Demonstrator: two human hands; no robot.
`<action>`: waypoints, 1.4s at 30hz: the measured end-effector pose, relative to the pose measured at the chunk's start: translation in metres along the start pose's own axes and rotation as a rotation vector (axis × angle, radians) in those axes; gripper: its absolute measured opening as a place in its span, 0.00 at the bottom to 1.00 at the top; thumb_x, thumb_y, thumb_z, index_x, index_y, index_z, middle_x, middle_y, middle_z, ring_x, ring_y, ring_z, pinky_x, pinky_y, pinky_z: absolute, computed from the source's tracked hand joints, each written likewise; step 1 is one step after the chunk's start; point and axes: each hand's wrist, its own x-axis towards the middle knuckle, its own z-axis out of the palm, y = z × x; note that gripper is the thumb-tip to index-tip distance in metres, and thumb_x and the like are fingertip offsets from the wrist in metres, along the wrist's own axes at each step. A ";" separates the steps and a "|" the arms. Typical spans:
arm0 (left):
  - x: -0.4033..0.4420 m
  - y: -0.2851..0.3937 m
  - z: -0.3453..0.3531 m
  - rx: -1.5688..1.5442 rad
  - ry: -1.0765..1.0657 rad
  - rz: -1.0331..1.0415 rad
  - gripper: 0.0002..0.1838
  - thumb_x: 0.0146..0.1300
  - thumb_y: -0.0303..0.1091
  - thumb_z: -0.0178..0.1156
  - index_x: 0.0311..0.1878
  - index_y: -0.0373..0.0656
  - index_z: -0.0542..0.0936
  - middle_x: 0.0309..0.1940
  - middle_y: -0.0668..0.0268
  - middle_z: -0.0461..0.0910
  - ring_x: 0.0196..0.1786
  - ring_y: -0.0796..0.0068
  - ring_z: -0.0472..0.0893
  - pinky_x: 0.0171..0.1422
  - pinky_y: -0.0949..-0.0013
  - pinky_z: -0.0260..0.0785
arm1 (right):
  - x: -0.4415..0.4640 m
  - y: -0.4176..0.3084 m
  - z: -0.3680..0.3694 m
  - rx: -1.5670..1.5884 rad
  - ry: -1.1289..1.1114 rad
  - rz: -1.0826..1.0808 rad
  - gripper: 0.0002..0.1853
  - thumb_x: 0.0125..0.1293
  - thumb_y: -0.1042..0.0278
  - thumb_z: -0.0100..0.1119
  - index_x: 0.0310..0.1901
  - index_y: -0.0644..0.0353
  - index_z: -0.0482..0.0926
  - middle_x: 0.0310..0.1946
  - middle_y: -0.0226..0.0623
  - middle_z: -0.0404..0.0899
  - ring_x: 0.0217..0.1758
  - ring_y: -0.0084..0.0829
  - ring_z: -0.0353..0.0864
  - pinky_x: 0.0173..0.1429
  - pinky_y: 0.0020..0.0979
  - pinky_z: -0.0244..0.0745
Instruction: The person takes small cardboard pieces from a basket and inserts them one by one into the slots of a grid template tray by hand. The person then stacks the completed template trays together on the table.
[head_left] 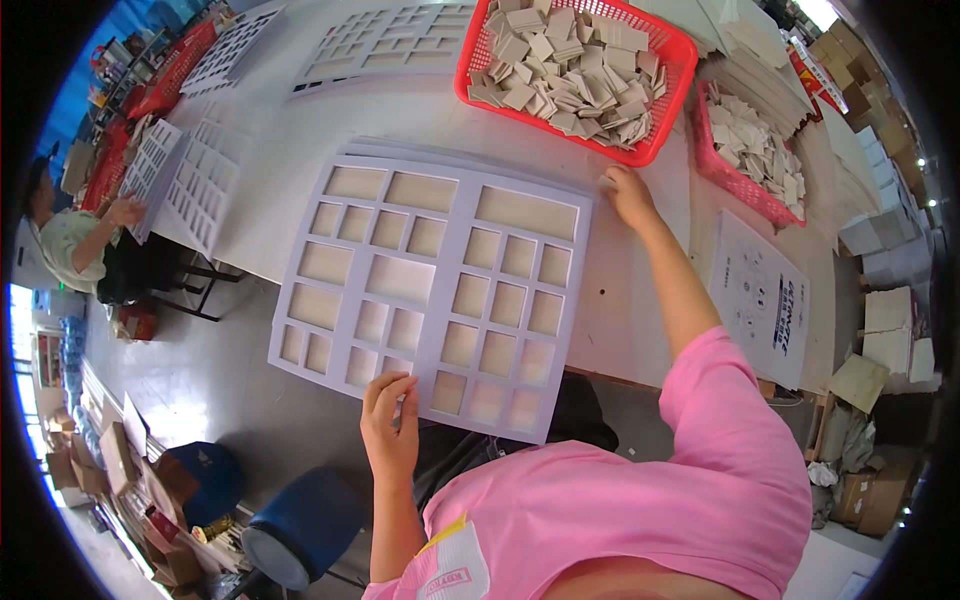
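Observation:
A pale lilac-white panel [425, 310] with many rectangular openings lies in front of me, over the table's near edge. Grey-beige board pieces fill many openings; several at the lower middle and lower right look white inside. My left hand [389, 418] is at the panel's bottom edge, fingers bent together over it; whatever they pinch is hidden. Beyond the panel's upper right corner, my right hand [632, 196] has its fingers drawn together just below the red basket [650, 150]. What it holds, if anything, is too small to make out. Loose board pieces [570, 75] heap up in that basket.
A second red basket [745, 190] with pale pieces stands to the right, by a printed sheet [762, 300] and stacked boards. More slotted panels [390, 40] lie at the back. At the left, another person [75, 235] handles a panel. Blue barrels [300, 525] stand on the floor.

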 end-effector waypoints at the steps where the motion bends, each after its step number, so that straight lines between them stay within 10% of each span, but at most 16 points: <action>1: -0.001 0.001 0.000 -0.005 0.006 -0.001 0.09 0.61 0.20 0.60 0.44 0.40 0.82 0.46 0.60 0.80 0.47 0.62 0.80 0.48 0.68 0.73 | 0.000 -0.006 -0.006 -0.030 -0.074 0.056 0.17 0.57 0.71 0.64 0.48 0.63 0.77 0.55 0.53 0.76 0.62 0.50 0.72 0.63 0.43 0.70; 7: 0.003 0.004 0.002 0.027 0.024 0.041 0.08 0.61 0.20 0.61 0.43 0.38 0.82 0.44 0.60 0.81 0.46 0.64 0.80 0.52 0.68 0.71 | -0.003 0.000 0.013 0.194 0.122 0.347 0.19 0.54 0.72 0.69 0.49 0.61 0.79 0.54 0.49 0.78 0.54 0.46 0.79 0.56 0.39 0.75; 13: 0.002 0.006 0.008 -0.085 0.021 0.034 0.07 0.62 0.20 0.60 0.43 0.36 0.82 0.44 0.61 0.81 0.46 0.71 0.80 0.53 0.71 0.71 | -0.046 -0.032 -0.036 0.254 0.322 0.290 0.10 0.56 0.75 0.66 0.41 0.63 0.81 0.30 0.36 0.84 0.33 0.29 0.83 0.40 0.29 0.75; 20: 0.017 0.048 0.047 -0.672 -0.330 -0.106 0.17 0.64 0.20 0.60 0.57 0.39 0.78 0.44 0.64 0.80 0.45 0.75 0.80 0.51 0.73 0.72 | -0.172 -0.208 -0.071 1.182 -0.313 0.172 0.06 0.61 0.75 0.64 0.40 0.61 0.79 0.33 0.25 0.79 0.36 0.17 0.76 0.43 0.22 0.71; 25: 0.011 0.041 0.057 -0.696 -0.349 -0.234 0.23 0.62 0.19 0.61 0.61 0.41 0.76 0.42 0.67 0.77 0.35 0.81 0.79 0.36 0.78 0.72 | -0.199 -0.231 -0.052 1.230 -0.416 0.207 0.06 0.63 0.72 0.64 0.39 0.64 0.80 0.30 0.27 0.79 0.33 0.17 0.76 0.40 0.23 0.71; 42: 0.014 0.005 0.033 -0.590 -0.131 -0.235 0.10 0.66 0.24 0.59 0.50 0.39 0.77 0.31 0.71 0.76 0.38 0.82 0.75 0.47 0.78 0.67 | -0.216 -0.211 -0.033 0.822 -0.031 0.251 0.05 0.62 0.78 0.61 0.39 0.65 0.81 0.29 0.34 0.83 0.33 0.20 0.79 0.38 0.25 0.73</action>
